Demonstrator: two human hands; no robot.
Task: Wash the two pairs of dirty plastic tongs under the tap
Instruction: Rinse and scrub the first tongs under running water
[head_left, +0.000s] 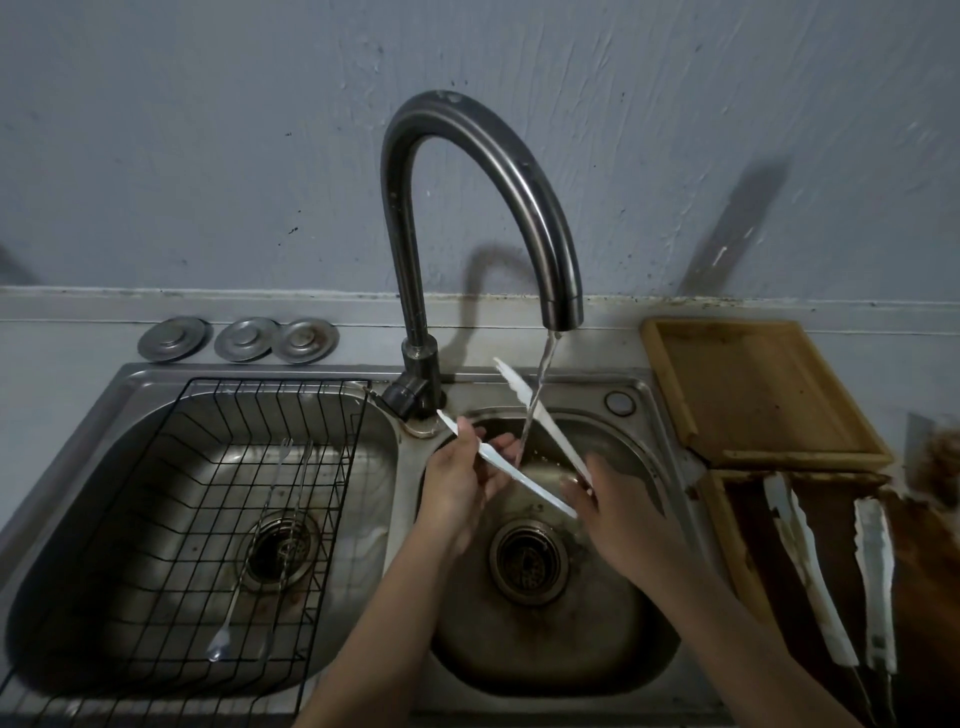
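Observation:
A white pair of plastic tongs (525, 480) is spread in a V over the right basin (597, 654). Water runs from the curved tap (561, 306) onto the upper arm of the pair. My left hand (457, 483) grips the lower arm near its tip, fingers curled round it. My right hand (618, 514) holds the hinge end, which it partly hides. A second white pair of tongs (810, 571), smeared brown, lies on a dark board (914, 597) at the right of the sink, its two arms spread apart.
The left basin holds a black wire rack (171, 519) with long thin metal utensils (270, 519) in it. Three metal sink plugs (239, 339) sit on the back ledge. A wooden cutting board (753, 389) lies right of the tap. The wall is close behind.

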